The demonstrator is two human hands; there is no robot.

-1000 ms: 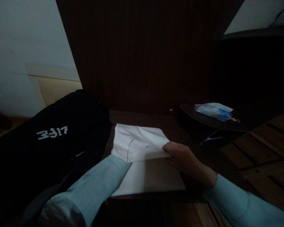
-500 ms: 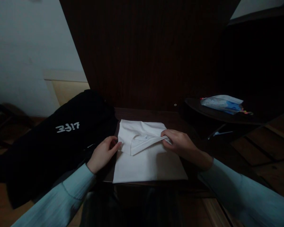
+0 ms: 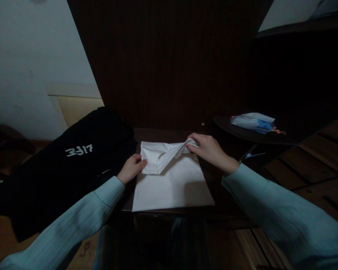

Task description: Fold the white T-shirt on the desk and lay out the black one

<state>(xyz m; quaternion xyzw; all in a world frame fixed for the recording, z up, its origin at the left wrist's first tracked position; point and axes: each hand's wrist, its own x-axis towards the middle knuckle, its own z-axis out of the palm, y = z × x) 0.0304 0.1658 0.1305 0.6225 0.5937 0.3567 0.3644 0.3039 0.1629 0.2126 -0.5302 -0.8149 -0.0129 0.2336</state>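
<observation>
A folded white cloth garment lies flat on a dark wooden surface in front of me, with its upper part turned over as a loose layer. My right hand pinches the upper right corner of that layer, and the fabric bunches and lifts off the lower layer there. At the layer's left edge, my left hand has its thumb on top and its fingers curled at the edge, holding the cloth. A small dark mark shows on the fabric between the hands. The undersides of the lifted layer are mostly hidden.
A black garment with white lettering is heaped on the left. A tall dark wooden panel rises behind the surface. On the right, a white and blue plastic packet lies on a dark rounded shelf. Wooden floor shows below.
My right hand has moved up and away, raising the right corner of the loose layer. My left hand has come onto the cloth's left edge. The view has shifted slightly.
</observation>
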